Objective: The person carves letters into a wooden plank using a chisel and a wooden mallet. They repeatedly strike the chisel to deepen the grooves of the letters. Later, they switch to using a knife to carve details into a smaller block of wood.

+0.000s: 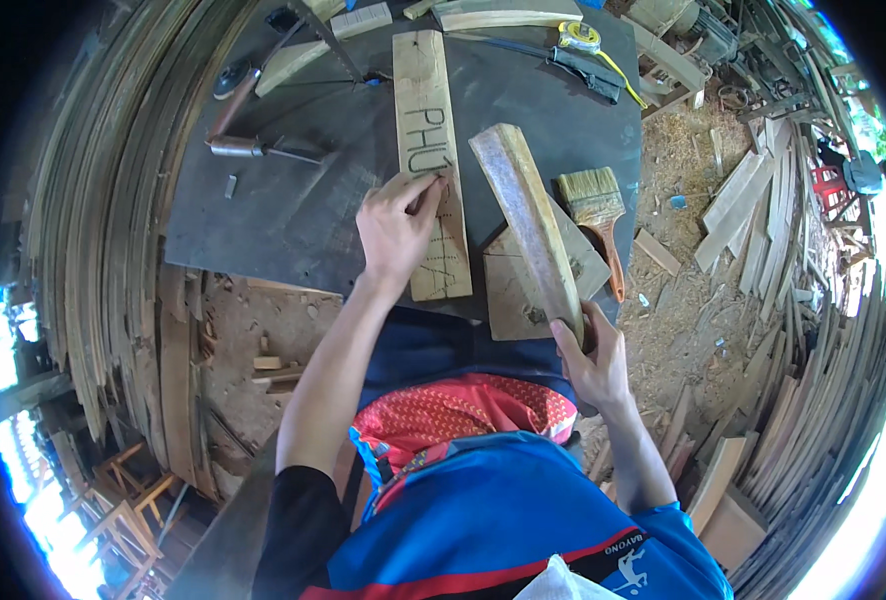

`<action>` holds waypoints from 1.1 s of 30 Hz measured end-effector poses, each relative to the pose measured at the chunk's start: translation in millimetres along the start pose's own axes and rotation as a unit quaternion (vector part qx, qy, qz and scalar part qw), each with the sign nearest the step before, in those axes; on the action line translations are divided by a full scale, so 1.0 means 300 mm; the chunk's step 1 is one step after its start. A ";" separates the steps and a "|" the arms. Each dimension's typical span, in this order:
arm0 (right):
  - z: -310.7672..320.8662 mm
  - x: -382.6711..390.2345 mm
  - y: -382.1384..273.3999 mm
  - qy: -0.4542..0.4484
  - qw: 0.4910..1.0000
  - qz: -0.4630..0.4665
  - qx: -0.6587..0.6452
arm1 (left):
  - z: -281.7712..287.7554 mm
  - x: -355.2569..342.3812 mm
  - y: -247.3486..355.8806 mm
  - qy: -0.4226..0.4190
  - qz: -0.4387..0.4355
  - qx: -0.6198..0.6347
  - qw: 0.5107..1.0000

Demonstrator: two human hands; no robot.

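A long pale wooden board (425,90) lies on the dark tabletop, with dark lettering and rows of small marks along it. My left hand (395,222) is over the middle of this board. Its thumb and fingertips are pinched together at the lettering, and whatever they hold is too small to make out. My right hand (593,358) grips the lower end of a thick wooden bar (528,210), which slants up and to the left. Under that bar sits a wooden block (508,295) at the table's near edge.
Beside the block lies a wide paintbrush (593,205). A yellow tape measure (580,38) and a frame saw (241,105) are toward the back of the table (313,220). A chisel-like tool (238,147) rests at left. Stacked planks (113,200) flank the table; wood scraps litter the floor.
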State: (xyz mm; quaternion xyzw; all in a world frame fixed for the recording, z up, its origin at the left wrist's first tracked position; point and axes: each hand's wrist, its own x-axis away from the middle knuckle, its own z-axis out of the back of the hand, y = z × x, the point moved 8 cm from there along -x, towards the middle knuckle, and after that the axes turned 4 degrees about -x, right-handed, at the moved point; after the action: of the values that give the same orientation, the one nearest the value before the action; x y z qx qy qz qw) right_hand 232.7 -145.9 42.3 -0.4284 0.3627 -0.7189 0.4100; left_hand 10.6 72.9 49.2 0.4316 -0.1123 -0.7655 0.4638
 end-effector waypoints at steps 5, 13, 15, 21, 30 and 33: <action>-0.005 0.012 -0.102 -0.009 0.999 0.023 0.043 | 0.005 0.004 0.012 -0.043 0.014 -0.043 0.998; 0.013 0.057 -0.188 0.002 0.988 0.104 0.117 | 0.005 0.008 0.049 -0.024 -0.037 -0.050 0.998; 0.023 0.041 -0.170 0.003 0.991 0.098 0.094 | 0.007 -0.003 0.037 -0.013 0.000 -0.028 1.000; 0.019 0.020 -0.132 -0.002 0.998 0.016 0.057 | -0.007 0.016 -0.030 -0.017 0.064 0.012 0.998; -0.001 0.055 -0.077 0.019 0.999 0.039 0.018 | -0.015 0.009 0.003 -0.033 0.007 -0.006 0.999; -0.003 0.044 -0.058 0.001 0.998 0.018 0.066 | 0.002 -0.003 0.031 -0.040 -0.018 -0.038 0.998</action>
State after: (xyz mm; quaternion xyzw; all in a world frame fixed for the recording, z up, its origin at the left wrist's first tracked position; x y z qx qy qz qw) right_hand 223.2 -150.8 61.3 -0.3929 0.3223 -0.7340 0.4505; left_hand 15.8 68.4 55.3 0.3850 -0.0938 -0.7942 0.4607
